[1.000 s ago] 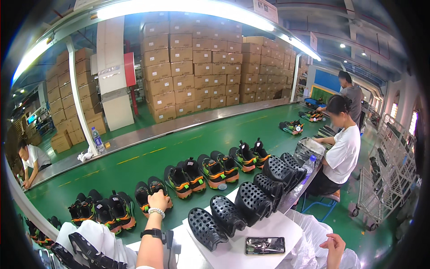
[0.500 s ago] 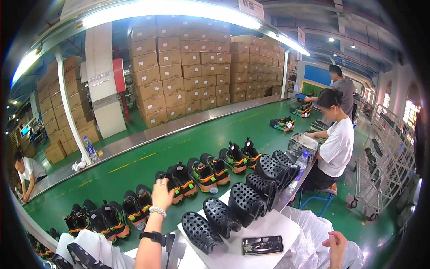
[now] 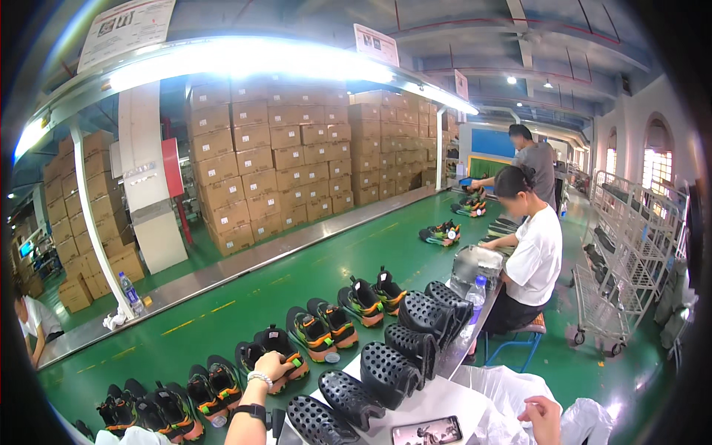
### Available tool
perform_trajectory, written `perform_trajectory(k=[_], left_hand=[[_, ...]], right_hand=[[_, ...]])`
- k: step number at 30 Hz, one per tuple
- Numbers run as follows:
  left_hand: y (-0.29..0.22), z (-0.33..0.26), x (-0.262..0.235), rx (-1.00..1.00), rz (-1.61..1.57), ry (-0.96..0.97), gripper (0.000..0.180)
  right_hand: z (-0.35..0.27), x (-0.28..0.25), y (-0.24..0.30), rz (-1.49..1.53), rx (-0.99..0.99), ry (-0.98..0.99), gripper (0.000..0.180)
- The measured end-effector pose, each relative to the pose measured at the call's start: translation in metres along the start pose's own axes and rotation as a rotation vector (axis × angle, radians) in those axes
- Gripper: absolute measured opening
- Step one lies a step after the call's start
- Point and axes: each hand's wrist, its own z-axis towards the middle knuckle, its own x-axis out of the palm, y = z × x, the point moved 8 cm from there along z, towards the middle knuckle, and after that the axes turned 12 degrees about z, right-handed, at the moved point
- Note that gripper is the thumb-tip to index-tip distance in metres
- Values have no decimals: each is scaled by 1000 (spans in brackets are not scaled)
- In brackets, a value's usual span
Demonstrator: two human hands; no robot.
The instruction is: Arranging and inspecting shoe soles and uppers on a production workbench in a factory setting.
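My left hand (image 3: 270, 368), with a beaded bracelet and a dark watch, is on a black sneaker (image 3: 280, 344) with orange and green trim. Its bent fingers close over the shoe's collar; the fingertips are partly hidden. That sneaker stands in a row of similar pairs on the green belt (image 3: 245, 319). Low on the right, my right hand (image 3: 542, 420) hangs loosely curled, fingers apart and nothing visible in it, near clear plastic wrapping (image 3: 504, 386). Between my hands, several black perforated shoe forms (image 3: 390, 371) line a white board, with a phone (image 3: 426, 432) lying beside them.
A water bottle (image 3: 476, 295) and a plastic-lined bin (image 3: 475, 265) stand at the belt's right edge. A person in white (image 3: 535, 248) sits there, another person (image 3: 535, 167) beyond. Wire racks (image 3: 619, 274) stand at right; stacked cartons (image 3: 282, 156) rise behind the belt.
My left hand has come down onto the sneaker, its fingers going from spread to closed. The whole view has shifted, with the scene now lower and further left. My right hand stays loosely curled.
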Motion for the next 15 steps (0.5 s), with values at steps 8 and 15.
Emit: perform_trajectory(k=[8, 15], left_hand=[[4, -66, -18, -113, -207, -161, 39], [102, -55, 7, -474, -66, -291, 20]], right_hand=[[4, 23, 14, 208, -179, 17, 16], [-14, 4, 1, 208, -132, -15, 15]])
